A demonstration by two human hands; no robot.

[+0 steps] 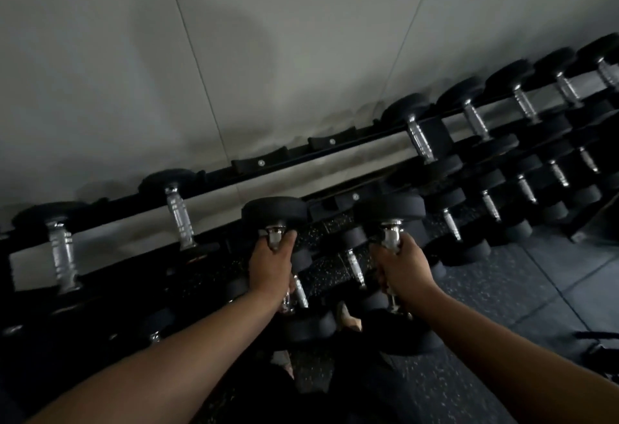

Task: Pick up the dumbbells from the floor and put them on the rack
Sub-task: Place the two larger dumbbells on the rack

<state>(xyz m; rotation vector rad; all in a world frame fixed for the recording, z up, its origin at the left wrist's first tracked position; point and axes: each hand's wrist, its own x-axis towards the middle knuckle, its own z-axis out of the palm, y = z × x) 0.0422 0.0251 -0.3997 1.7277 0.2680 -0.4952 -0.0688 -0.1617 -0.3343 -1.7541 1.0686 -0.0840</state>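
In front of a black metal dumbbell rack [335,150] that runs along a pale grey wall [234,38], the person holds two dumbbells out over the rack's front edge. The left hand [271,264] has its grip clenched round the chrome handle of a black round-headed dumbbell [273,212], whose far head sits just beside the front rail, above the lower tier. The right hand [403,268] is likewise wrapped tight round the chrome handle of a second black round-headed dumbbell [390,211]; its near head hangs dark below the wrist. Whether either far head touches the rack cannot be told in the dim light. Both forearms reach in from the bottom of the view, roughly parallel.

On the top tier, two empty black saddle cradles [259,164] lie between the racked weights. To the left rest two stored dumbbells with ridged chrome handles [179,214], and to the right a long row of black racked dumbbells [522,102] runs off toward the corner, with more on the tiers beneath. Between the two hands, a smaller chrome-handled dumbbell [355,268] rests on a lower tier. Beneath everything is a dark speckled rubber floor [502,289], laid in large tiles. The view is tilted and slightly blurred, so finer markings on the weights are unreadable.
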